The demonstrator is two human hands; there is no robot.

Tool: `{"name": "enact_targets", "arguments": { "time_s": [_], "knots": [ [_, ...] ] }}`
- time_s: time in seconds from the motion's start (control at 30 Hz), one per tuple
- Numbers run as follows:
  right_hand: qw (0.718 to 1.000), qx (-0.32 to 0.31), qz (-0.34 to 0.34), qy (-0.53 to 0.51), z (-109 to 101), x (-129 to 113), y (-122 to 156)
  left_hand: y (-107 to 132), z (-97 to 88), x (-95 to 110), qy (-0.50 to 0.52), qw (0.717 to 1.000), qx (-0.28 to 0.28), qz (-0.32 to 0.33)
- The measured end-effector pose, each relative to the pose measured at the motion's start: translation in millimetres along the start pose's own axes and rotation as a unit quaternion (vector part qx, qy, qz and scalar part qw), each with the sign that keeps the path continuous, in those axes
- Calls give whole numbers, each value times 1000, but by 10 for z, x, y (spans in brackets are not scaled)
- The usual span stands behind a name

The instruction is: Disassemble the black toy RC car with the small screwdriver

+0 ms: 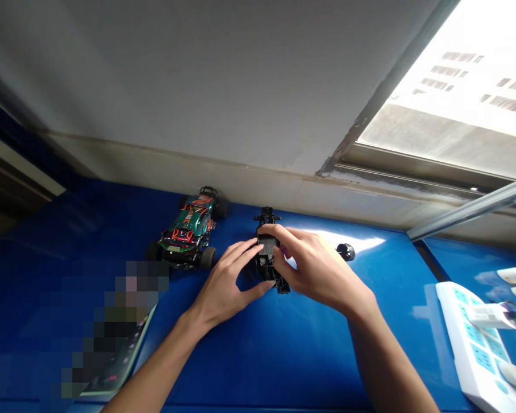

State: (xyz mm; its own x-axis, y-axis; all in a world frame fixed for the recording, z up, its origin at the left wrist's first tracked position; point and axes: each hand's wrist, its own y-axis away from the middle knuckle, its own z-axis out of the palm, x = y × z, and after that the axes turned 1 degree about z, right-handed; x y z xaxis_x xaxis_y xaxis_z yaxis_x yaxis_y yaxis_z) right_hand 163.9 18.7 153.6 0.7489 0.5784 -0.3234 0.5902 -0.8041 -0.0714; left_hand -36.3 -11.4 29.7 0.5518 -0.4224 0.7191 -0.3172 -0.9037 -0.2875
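A black toy car chassis [267, 246] lies lengthwise on the blue table in front of me, without wheels on its visible end. My left hand [227, 281] grips it from the left, fingertips on its upper part and thumb by the lower end. Over its right side curls my right hand [316, 264], with the index finger reaching across the top and the thumb pressed on the middle. A bit of something purple [285, 251] shows beneath the right fingers; most of it is hidden. Just right of that hand is a small black wheel [346, 252].
A green and orange toy car [187, 226] stands at the left near the wall. A phone or tablet [119, 367], partly pixelated, lies front left. A white power strip [477, 344] with plugs is at the right, below a metal bar [468, 212] and window.
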Motion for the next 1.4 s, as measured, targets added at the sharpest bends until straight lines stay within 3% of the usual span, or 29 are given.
{"name": "enact_targets", "arguments": {
  "time_s": [0.43,0.7,0.97,1.13,1.23,1.4],
  "knots": [
    [998,58,-9,-36,-45,84,60,19,6,-24,17,1000,2,-5],
    [999,28,-27,9,30,38,-7,26,40,-15,-3,1000,-11,-4],
    [992,-10,-21,120,8,-63,2,-90,34,55,-63,997,-4,35],
    [998,3,-28,63,26,-62,-33,-108,13,58,-90,995,-27,45],
    [997,11,10,81,35,-70,-44,-104,8,59,-89,994,-41,47],
    [999,-20,-1,49,-3,-94,-11,-112,-1,58,-80,995,-47,42]
  ]
}}
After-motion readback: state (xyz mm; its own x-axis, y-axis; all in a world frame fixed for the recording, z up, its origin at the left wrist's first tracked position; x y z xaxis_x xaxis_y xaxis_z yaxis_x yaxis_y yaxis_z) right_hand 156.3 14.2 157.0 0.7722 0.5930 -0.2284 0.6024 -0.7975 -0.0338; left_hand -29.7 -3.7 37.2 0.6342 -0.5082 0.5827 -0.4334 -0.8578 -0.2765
